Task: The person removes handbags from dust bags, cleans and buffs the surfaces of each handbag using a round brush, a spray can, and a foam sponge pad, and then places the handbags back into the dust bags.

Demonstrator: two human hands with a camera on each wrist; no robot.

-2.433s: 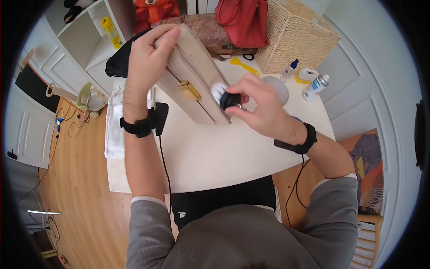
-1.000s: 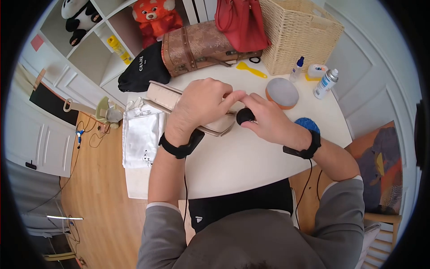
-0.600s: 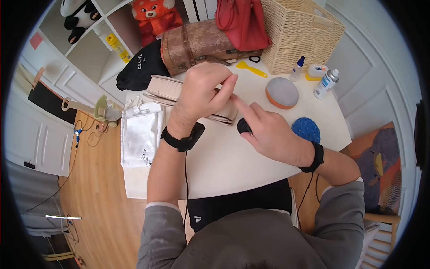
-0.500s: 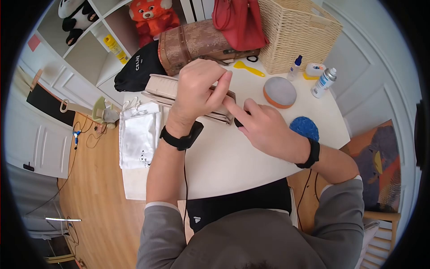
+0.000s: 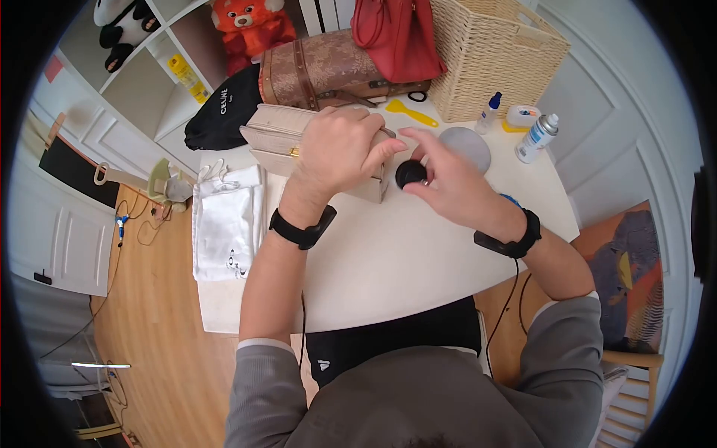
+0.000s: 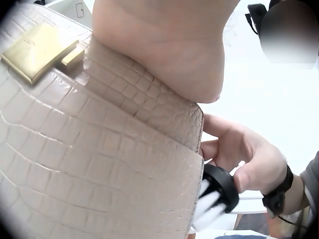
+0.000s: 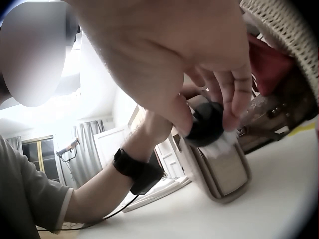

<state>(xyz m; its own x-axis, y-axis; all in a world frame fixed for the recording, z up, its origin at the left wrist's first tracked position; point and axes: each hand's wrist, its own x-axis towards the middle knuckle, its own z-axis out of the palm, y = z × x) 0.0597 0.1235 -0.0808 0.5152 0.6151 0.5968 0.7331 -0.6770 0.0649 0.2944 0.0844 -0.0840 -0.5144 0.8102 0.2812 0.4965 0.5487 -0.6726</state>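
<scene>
A beige crocodile-textured handbag point(image 5: 272, 127) stands on the white table, its gold clasp point(image 6: 37, 52) large in the left wrist view. My left hand point(image 5: 340, 153) grips the bag from above, near its right end, and hides much of it. At that end my right hand point(image 5: 463, 187) holds a round black brush point(image 5: 411, 174) between thumb and fingers. White bristles point(image 7: 219, 148) point at the bag's narrow side in the right wrist view. Seen from the left wrist, the brush point(image 6: 219, 189) sits right at the bag's edge, partly behind it.
Folded white cloth point(image 5: 224, 231) lies at the left, a black pouch point(image 5: 224, 112) behind it. A brown patterned case point(image 5: 321, 71), red handbag point(image 5: 396, 41) and wicker basket point(image 5: 493, 63) line the back. A yellow scraper point(image 5: 411, 113), grey-topped round pad point(image 5: 467, 145) and spray can point(image 5: 538, 138) stand at right.
The handbag has come down from a raised, tilted pose and has since turned so its clasp shows again. My right hand moved the brush from the clasp side to the bag's right end.
</scene>
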